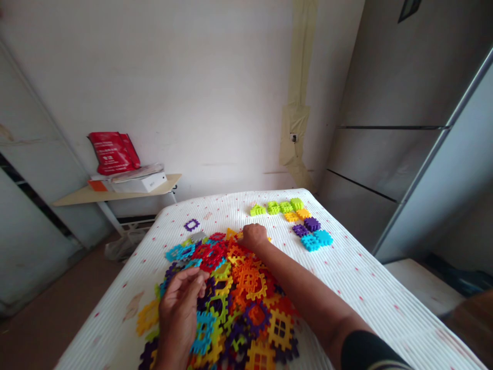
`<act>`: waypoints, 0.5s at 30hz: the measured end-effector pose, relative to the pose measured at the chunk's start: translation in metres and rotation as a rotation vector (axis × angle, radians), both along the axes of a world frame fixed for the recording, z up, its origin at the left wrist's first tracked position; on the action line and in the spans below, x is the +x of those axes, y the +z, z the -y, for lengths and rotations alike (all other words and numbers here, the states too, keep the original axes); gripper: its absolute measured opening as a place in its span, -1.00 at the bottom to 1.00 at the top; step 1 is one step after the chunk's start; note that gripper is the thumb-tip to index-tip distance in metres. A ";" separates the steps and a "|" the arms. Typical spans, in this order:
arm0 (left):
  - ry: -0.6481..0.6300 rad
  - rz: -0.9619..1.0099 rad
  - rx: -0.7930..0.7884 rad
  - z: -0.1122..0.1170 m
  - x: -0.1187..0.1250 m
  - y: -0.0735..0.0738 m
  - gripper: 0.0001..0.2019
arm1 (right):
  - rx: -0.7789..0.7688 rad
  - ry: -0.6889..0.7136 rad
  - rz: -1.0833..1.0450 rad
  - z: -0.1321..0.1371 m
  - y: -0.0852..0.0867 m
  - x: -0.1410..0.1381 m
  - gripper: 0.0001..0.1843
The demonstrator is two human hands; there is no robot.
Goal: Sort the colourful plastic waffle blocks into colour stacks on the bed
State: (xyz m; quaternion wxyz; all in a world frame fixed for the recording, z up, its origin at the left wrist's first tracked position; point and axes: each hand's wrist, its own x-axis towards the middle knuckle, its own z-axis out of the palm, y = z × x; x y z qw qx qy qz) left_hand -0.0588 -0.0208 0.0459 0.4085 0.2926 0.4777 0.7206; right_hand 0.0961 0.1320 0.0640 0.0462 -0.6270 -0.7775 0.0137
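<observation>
A heap of flat plastic interlocking building pieces (248,280) in red, orange, yellow, blue, purple and green covers the near middle of the table. My left hand (181,303) is over the heap's left side, fingers curled with thumb and fingertips close together beside a red piece. Whether anything is pinched there is hard to make out. At the heap's far edge, my right hand (254,236) is closed, knuckles up, among yellow pieces (230,234). Its fingertips are hidden, and so is anything they hold.
Stacks of green pieces (285,206), yellow pieces (296,216), purple pieces (306,226) and blue pieces (317,240) stand at the far right of the cloth-covered table (346,288). One purple frame piece (191,225) lies apart at left. A fridge (370,149) stands on the right.
</observation>
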 end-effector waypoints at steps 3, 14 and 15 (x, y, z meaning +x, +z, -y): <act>0.005 -0.006 -0.007 -0.001 -0.001 -0.001 -0.61 | 0.021 0.001 0.000 0.003 0.004 0.000 -0.54; 0.003 -0.009 0.012 0.000 0.000 0.000 -0.63 | 0.162 -0.211 0.032 -0.014 0.015 0.080 -0.72; -0.001 -0.007 0.015 0.000 0.000 0.000 -0.62 | 0.163 -0.242 0.038 -0.017 0.014 0.093 -0.72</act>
